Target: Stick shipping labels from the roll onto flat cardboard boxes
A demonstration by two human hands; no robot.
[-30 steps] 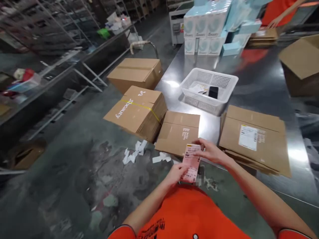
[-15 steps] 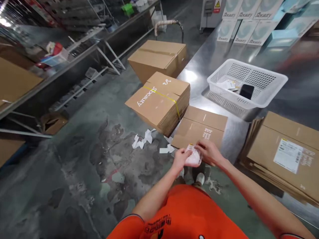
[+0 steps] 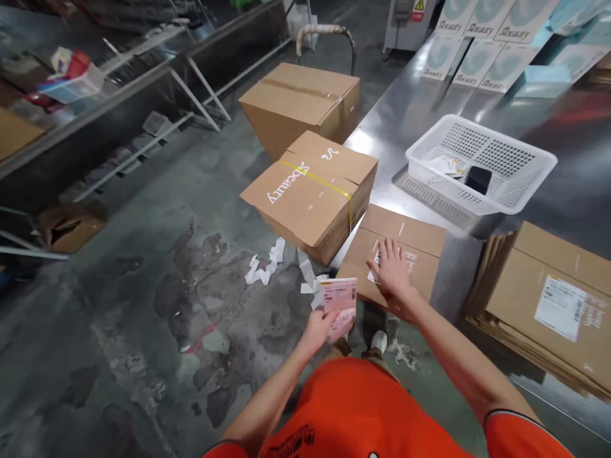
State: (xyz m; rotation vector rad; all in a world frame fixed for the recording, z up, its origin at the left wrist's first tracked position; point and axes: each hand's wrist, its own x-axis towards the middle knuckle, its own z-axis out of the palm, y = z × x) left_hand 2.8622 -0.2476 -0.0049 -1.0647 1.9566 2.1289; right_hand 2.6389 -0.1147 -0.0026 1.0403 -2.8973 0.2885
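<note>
Left grip (image 3: 316, 332) pinching the pink printed sheets (image 3: 340, 298) in front of the near table (image 3: 453, 280) edge; right grip (image 3: 393, 275) released, spread flat over a white label (image 3: 372, 276) on the middle carton (image 3: 423, 277). Reads as the label-pressing step, next move calls for even palm pressure out to the label's edges

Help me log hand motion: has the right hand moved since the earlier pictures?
Yes; judged against the table, the right hand moved forward, onto the carton.
</note>
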